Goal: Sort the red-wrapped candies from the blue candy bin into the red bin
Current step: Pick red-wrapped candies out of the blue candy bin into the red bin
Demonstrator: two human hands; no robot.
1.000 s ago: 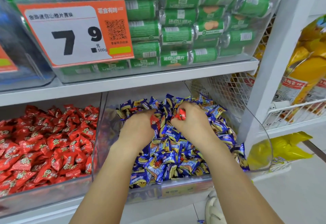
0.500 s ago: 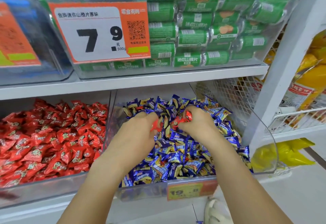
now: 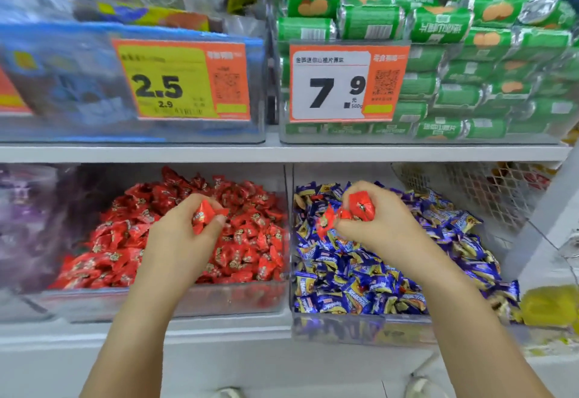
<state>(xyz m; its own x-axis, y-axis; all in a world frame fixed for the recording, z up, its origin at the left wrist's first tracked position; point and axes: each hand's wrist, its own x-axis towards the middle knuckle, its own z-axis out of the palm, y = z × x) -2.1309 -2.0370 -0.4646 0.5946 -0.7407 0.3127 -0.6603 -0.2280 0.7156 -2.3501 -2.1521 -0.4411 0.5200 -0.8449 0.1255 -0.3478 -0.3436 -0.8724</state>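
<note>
A person stood at a shop shelf, both bare forearms reaching toward two clear plastic bins side by side on the lower shelf. The left hand (image 3: 185, 228) hovered over the red bin (image 3: 175, 300), its fingers pinched shut around a red-wrapped candy (image 3: 203, 214), which hung just above the heap of matching red candies (image 3: 194, 234) and had not been let go. The right hand (image 3: 376, 228) was over the blue candy bin (image 3: 360, 328), closed on a small cluster of red-wrapped candies (image 3: 360, 206), at least two and perhaps three, lifted clear of the blue-wrapped candies (image 3: 391, 275) beneath. The two hands were well apart, one over each bin. Judging by this, the sorting was midway through: one candy was on the verge of delivery, and the right hand's handful had yet to cross the divider. No other red wrappers showed plainly on the surface of the blue pile, though some could have been buried deeper, and the view was blurred by motion. On the shelf above sat green snack rolls (image 3: 438, 53) behind a price card (image 3: 344, 84) marked 7.9.
</note>
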